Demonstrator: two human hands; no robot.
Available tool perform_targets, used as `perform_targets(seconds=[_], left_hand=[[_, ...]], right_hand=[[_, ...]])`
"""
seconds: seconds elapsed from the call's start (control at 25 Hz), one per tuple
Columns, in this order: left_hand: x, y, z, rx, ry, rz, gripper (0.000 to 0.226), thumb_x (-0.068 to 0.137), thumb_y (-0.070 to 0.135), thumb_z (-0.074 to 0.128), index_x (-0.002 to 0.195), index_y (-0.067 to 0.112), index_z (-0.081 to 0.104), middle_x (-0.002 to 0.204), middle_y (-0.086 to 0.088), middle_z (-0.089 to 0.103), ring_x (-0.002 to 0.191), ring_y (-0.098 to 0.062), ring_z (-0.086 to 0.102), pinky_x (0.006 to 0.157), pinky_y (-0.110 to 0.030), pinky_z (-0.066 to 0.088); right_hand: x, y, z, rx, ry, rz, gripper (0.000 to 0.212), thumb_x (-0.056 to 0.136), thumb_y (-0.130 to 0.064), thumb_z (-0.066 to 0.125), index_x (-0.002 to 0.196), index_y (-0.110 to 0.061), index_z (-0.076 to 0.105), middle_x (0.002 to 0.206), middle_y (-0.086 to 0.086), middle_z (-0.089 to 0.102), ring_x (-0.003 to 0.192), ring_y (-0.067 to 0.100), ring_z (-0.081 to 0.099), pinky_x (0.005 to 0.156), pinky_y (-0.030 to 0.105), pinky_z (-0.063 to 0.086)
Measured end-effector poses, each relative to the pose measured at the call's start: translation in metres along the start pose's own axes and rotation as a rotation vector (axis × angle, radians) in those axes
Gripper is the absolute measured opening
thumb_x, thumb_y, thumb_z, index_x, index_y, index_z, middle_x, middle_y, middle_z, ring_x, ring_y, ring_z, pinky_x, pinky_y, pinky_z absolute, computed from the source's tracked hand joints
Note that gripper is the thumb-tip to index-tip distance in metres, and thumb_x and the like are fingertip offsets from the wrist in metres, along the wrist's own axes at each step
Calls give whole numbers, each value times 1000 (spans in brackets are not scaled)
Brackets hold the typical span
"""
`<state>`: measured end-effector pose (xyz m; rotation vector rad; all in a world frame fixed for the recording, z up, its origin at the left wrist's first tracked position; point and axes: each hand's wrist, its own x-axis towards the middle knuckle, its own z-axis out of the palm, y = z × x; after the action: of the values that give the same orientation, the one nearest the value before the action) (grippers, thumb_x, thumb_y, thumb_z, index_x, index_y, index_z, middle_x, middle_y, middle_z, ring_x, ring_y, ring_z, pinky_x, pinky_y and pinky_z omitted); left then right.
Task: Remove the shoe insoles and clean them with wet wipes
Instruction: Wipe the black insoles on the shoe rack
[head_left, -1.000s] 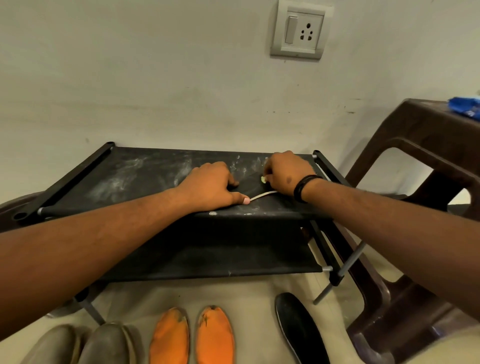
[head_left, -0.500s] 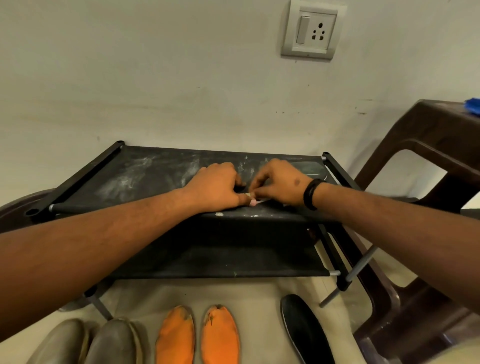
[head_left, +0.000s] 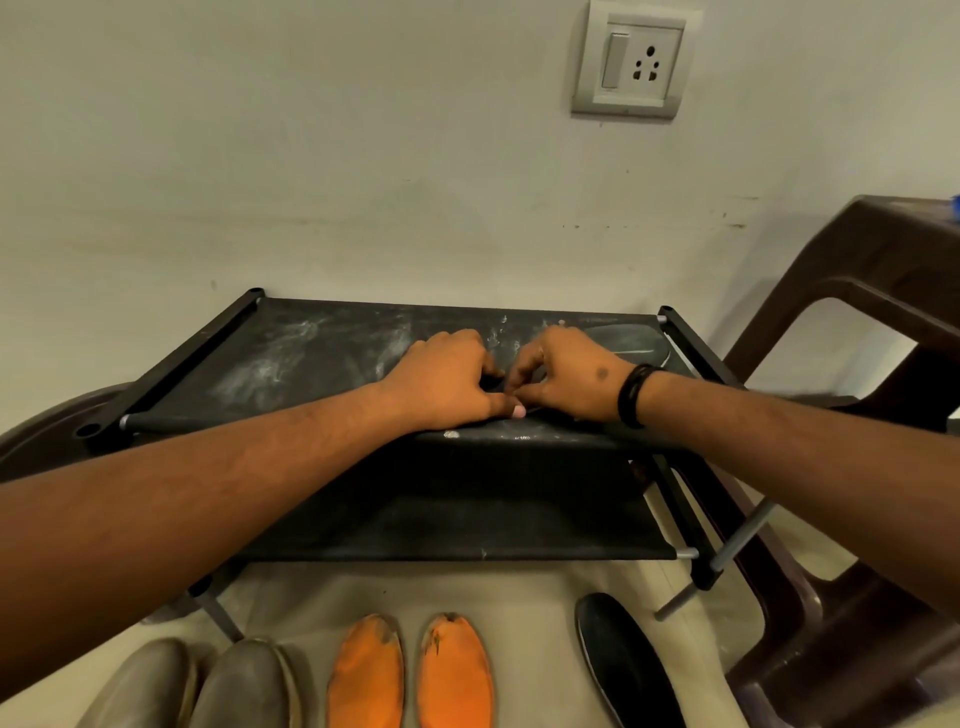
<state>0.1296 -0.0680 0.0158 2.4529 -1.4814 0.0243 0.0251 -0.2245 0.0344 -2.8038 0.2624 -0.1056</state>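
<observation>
Fingers of left hand (head_left: 447, 382) and right hand (head_left: 566, 376) meet, curled, pinching black insole (head_left: 631, 340) edge on rack (head_left: 311, 353).

The right hand (head_left: 566, 376) moved in to meet the left hand (head_left: 447, 382) on the black insole (head_left: 623, 340), fingertips now touching atop the rack (head_left: 322, 358).

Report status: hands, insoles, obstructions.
Left hand and right hand together on rack top, pinching something small, unclear. Orange insoles on floor. Nothing blocking.
</observation>
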Motion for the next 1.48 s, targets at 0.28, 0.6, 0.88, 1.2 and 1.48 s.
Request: perform_targets(seconds=[0.28, 0.6, 0.88, 1.2, 1.48], left_hand=[[1, 0, 0, -11, 2, 0, 54, 77, 72, 66, 90, 21, 76, 93, -1, 64, 87, -20, 62, 82, -42, 53], [1, -1, -1, -20, 1, 0, 51, 77, 71, 66, 94, 25, 77, 97, -1, 64, 89, -20, 61, 84, -43, 51], [2, -2, -1, -7, 0, 9, 54, 77, 73, 64, 94, 23, 77, 95, -1, 64, 90, -20, 61, 85, -43, 52], [3, -1, 0, -2, -2, 0, 56, 77, 72, 64, 100, 23, 76, 104, 1, 60, 97, -22, 59, 85, -41, 50], [4, -2, 1, -11, -8, -10, 53, 77, 72, 66, 98, 23, 74, 94, -1, 63, 91, -21, 61, 81, -40, 52]], right_hand=[[-2, -1, 0, 2, -19, -13, 9, 87, -20, 69, 92, -21, 77, 93, -6, 73, 85, 9, 66, 80, 22, 53], [3, -3, -1, -18, 8, 29, 8, 87, -19, 69, 90, -18, 76, 94, -1, 74, 87, 14, 67, 84, 30, 54], [4, -2, -3, 97, -15, 66, 3, 84, -19, 74, 86, -19, 77, 86, -5, 74, 81, 8, 68, 74, 24, 56], [12, -2, -4, -14, 50, 121, 9, 85, -20, 71, 93, -18, 77, 92, 1, 74, 84, 15, 68, 80, 31, 57], [12, -13, 1, -65, 87, 91, 13, 88, -16, 67, 97, -14, 76, 95, 6, 73, 86, 19, 67, 82, 33, 56]])
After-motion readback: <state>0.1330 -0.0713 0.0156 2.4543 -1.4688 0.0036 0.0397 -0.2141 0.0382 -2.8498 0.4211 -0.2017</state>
